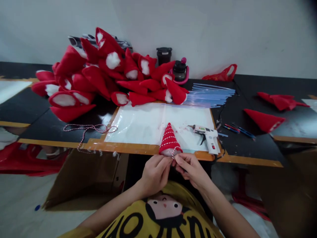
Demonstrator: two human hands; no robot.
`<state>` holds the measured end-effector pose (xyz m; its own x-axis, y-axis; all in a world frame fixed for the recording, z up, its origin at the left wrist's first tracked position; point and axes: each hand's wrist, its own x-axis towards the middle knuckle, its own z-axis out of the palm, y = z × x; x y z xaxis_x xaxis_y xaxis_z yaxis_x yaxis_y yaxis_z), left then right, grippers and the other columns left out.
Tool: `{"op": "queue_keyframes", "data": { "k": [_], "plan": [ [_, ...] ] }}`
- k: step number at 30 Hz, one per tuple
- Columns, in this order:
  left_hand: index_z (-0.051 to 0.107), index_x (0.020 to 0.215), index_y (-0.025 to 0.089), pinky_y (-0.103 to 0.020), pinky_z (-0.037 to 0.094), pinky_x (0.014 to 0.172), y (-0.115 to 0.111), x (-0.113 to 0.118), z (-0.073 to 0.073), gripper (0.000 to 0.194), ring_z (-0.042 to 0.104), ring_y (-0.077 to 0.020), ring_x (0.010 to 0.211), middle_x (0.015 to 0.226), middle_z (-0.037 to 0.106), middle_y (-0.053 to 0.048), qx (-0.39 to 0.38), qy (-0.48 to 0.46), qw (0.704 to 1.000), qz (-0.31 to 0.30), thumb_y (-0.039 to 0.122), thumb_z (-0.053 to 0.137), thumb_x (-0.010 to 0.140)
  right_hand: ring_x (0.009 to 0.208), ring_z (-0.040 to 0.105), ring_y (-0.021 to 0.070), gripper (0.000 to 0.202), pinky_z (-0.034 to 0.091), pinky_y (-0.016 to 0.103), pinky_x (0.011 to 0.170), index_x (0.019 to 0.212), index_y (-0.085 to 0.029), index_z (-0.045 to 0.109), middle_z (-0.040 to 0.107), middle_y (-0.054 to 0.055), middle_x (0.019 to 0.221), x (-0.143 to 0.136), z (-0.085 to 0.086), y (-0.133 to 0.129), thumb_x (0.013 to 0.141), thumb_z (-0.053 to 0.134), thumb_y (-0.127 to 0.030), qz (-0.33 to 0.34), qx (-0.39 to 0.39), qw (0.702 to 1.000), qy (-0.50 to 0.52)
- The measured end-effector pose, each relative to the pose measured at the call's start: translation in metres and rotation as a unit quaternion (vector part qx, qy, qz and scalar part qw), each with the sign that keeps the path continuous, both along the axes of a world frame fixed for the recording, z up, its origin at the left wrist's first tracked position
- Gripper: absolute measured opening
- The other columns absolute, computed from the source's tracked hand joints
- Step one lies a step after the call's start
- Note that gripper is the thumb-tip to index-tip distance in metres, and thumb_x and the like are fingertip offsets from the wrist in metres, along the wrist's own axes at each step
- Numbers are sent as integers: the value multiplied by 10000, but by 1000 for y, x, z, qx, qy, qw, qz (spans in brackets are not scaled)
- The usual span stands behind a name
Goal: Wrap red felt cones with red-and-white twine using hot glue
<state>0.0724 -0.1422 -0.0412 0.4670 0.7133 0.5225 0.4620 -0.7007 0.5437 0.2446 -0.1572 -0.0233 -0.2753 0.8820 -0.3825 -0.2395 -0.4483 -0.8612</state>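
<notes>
A small red felt cone [169,136], wound with red-and-white twisted cord [173,151], lies at the table's front edge with its tip pointing away from me. White stuffing shows at its wide end. My left hand [156,172] is closed, its fingertips pinched at the cord by the cone's base. From the other side, my right hand [192,170] pinches the cord between thumb and fingers, close to the left fingertips. The fingers partly hide the cord's end. To the right of the cone, a white glue gun [209,137] lies on its side.
Stuffed red cones [99,76] are heaped at the back left. Clear glue sticks [208,94] lie behind the white work sheet [138,124]. Loose cord [85,130] is on the left, pens [239,129] on the right. Two bottles [180,71] stand by the wall; a cardboard box [81,178] sits below.
</notes>
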Motion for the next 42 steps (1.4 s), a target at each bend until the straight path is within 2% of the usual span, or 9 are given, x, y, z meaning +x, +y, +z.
{"op": "queue_keyframes", "data": {
  "k": [7, 12, 14, 19, 22, 27, 30, 35, 42],
  "plan": [
    [580, 1000, 163, -299, 484, 689, 5, -2, 9, 192, 581, -185, 759, 830, 632, -81, 31, 37, 999, -24, 66, 483, 865, 367, 189, 27, 471, 133, 169, 333, 638, -183, 468, 341, -93, 467, -7, -1, 3, 851, 579, -587, -16, 30, 999, -24],
    [543, 962, 179, -221, 463, 607, -2, -7, 5, 132, 553, -119, 658, 784, 594, -31, -84, -18, 996, -18, 104, 447, 912, 383, 259, 48, 445, 209, 197, 385, 671, -170, 537, 377, -71, 475, 5, 1, -4, 916, 494, -540, 17, 113, 990, -83],
    [532, 987, 182, -192, 431, 530, -4, -12, 3, 102, 504, -92, 563, 722, 553, 8, -123, -52, 991, 29, 140, 484, 908, 460, 350, 71, 387, 285, 212, 455, 706, -164, 574, 442, -42, 542, 16, -1, -9, 904, 528, -492, 7, 186, 971, -153],
    [598, 1029, 169, -183, 436, 513, 3, -13, 14, 197, 502, -82, 545, 728, 584, 9, -66, -84, 987, 124, 193, 632, 836, 736, 568, 165, 188, 459, 280, 677, 937, -189, 626, 625, 36, 833, 33, -16, -6, 809, 674, -317, -186, 283, 875, -345],
    [642, 990, 171, -208, 489, 605, 14, -1, 25, 178, 587, -106, 628, 813, 672, -24, -4, -38, 993, 111, 222, 673, 822, 884, 624, 201, 133, 486, 334, 818, 968, -196, 654, 668, 72, 942, 27, -23, 6, 842, 634, -232, -186, 356, 848, -346],
    [659, 857, 169, -231, 502, 621, 24, 16, 30, 96, 639, -137, 638, 725, 671, -22, 8, 55, 992, 110, 217, 583, 889, 844, 646, 189, 67, 508, 329, 787, 901, -196, 673, 683, 65, 880, 14, -24, 17, 855, 630, -172, -205, 411, 827, -325],
    [654, 878, 164, -226, 504, 611, 24, 16, 28, 83, 646, -137, 646, 754, 682, -27, 12, 52, 993, 108, 177, 572, 888, 827, 652, 177, 71, 509, 305, 771, 902, -197, 670, 689, 52, 874, 11, -26, 18, 855, 629, -162, -199, 416, 829, -317],
    [652, 993, 185, -216, 535, 686, 20, 14, 19, 143, 665, -136, 737, 846, 689, -36, 46, 19, 998, 30, 148, 608, 862, 859, 657, 172, 194, 503, 293, 804, 1052, -216, 657, 702, 33, 953, 10, -28, 18, 866, 616, -181, -186, 358, 863, -303],
    [667, 929, 201, -203, 516, 621, 24, 14, 5, 92, 658, -120, 741, 1084, 614, -80, 20, 26, 989, 147, 185, 618, 853, 824, 639, 170, 122, 472, 279, 767, 922, -216, 724, 712, 30, 893, 14, -22, 22, 877, 612, -237, -178, 312, 899, -252]
  ]
}}
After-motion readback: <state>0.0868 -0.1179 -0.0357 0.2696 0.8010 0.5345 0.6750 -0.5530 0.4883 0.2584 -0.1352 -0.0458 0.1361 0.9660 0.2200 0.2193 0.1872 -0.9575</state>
